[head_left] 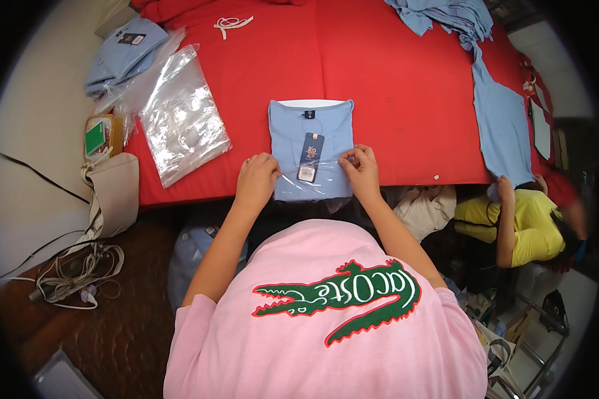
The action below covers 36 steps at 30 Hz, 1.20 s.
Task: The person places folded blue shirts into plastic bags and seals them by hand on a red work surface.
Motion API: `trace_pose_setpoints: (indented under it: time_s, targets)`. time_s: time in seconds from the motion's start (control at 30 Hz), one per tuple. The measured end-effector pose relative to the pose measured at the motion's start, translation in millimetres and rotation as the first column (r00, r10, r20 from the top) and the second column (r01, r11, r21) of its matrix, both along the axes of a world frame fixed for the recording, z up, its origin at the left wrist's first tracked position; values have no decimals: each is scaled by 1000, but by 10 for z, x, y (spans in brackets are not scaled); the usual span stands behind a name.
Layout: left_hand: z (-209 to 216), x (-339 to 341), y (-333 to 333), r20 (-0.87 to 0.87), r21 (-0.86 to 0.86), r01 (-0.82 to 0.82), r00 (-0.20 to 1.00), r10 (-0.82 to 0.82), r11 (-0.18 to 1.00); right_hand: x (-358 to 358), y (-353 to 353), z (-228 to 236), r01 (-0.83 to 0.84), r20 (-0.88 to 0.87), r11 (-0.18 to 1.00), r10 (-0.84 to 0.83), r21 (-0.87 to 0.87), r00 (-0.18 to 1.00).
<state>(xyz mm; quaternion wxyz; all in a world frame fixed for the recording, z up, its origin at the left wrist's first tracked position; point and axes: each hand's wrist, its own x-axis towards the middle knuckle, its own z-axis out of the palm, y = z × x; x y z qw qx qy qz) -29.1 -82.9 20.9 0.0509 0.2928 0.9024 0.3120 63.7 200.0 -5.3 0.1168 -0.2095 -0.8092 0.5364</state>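
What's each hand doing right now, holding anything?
Left hand: fingers pinched on the clear plastic bag around the folded blue shirt.
Right hand: fingers pinched on the same bag's other side.

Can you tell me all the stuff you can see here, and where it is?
Folded shirt: one, light blue, middle of table, half inside a clear bag, both hands on it.
Hang tag: one, dark blue, on that shirt.
Table: one, red cover.
Clear plastic bags: a pile, left of shirt.
Bagged shirts: small stack, light blue, far left corner.
Loose shirts: heap, light blue, far right.
Another person: yellow top, right edge.
Left hand: one, bag's left edge.
Right hand: one, bag's right edge.
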Motion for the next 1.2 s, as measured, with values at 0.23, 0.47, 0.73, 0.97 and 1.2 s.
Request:
trace_pose_setpoints:
  time_s: [0.23, 0.47, 0.73, 0.97, 1.2]
  targets:
    - [-116, -329, 137, 15, -37, 55, 998, -54, 998, -135, 161, 54, -96, 44, 974, 89, 203, 995]
    - [-237, -628, 164, -256, -65, 204, 943, -214, 977, -466, 539, 376, -413, 101, 751, 426, 515, 899]
    - [-36, -810, 288, 45, -81, 141, 990, -137, 987, -697, 722, 359, -525, 232, 643, 486, 557, 843]
    - [222, -1395, 469, 229, -343, 418, 906, -356, 841, -1391, 803, 732, -795, 591, 487, 541, 360, 599]
    - [279, -1699, 673, 363, -379, 468, 869, -337, 798, -1668, 1058, 662, -785, 504, 603, 639, 140, 581]
